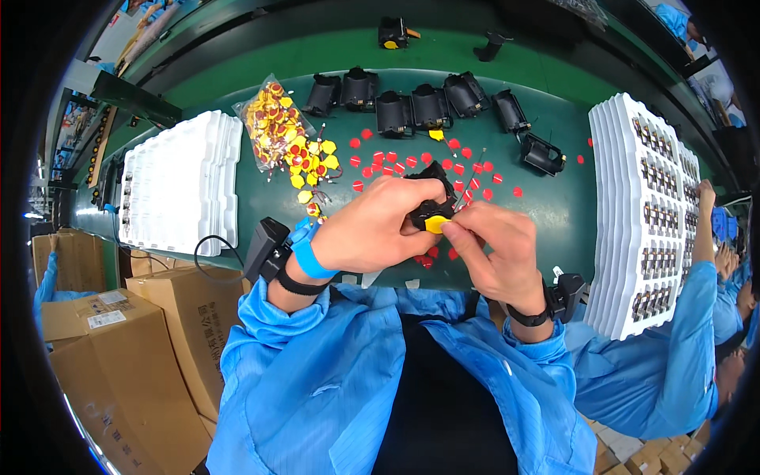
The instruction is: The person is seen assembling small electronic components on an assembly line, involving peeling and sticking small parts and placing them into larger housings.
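Observation:
My left hand (370, 222) is wrapped round a black plastic housing (432, 180) above the near edge of the table. On the side of the housing facing me sits a yellow hexagonal piece (435, 224). The thumb and fingers of my right hand (499, 247) are closed in a pinch at the edge of that piece. A thin dark strand, perhaps a wire, rises beside my right fingers; its lower end is hidden. Several red round stickers (388, 169) are scattered beyond my hands, and a few more lie beneath them.
Several black housings (393, 112) stand in an arc at the back. A clear bag (273, 119) spills yellow pieces with wires. White trays are stacked at left (178, 182) and, filled with small parts, at right (625, 222). Cardboard boxes (127, 372) stand lower left; a co-worker's sleeve (673, 356) is at right.

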Demonstrator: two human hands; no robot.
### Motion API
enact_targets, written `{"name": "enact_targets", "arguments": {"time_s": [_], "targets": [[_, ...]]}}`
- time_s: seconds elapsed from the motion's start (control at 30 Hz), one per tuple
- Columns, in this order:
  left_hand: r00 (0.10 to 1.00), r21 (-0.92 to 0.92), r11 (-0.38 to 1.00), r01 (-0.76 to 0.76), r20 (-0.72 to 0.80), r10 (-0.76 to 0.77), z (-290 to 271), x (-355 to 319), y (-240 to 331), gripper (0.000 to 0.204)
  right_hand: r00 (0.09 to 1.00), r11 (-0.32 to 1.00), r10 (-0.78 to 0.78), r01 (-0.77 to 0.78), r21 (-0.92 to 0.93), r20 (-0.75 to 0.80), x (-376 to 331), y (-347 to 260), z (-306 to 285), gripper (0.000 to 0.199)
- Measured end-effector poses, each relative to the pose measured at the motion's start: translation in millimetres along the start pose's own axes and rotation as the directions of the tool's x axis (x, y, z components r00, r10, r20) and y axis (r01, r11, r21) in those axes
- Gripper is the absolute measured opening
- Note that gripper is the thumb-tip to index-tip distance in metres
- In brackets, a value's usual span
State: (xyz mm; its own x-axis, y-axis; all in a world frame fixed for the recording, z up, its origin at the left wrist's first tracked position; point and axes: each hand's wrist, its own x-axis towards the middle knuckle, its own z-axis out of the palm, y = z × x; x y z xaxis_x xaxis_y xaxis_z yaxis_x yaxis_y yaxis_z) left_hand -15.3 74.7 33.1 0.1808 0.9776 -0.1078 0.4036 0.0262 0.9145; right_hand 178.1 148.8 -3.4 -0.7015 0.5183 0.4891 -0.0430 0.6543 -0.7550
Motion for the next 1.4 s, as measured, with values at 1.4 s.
{"name": "enact_targets", "arguments": {"time_s": [1.4], "targets": [[0.925, 0.231, 0.896, -0.378, 0.119, 0.360, 70, -27, -28, 0.031, 0.984, 0.994, 0.104, -0.101, -0.028, 0.144, -40, 0, -16, 0.038]]}}
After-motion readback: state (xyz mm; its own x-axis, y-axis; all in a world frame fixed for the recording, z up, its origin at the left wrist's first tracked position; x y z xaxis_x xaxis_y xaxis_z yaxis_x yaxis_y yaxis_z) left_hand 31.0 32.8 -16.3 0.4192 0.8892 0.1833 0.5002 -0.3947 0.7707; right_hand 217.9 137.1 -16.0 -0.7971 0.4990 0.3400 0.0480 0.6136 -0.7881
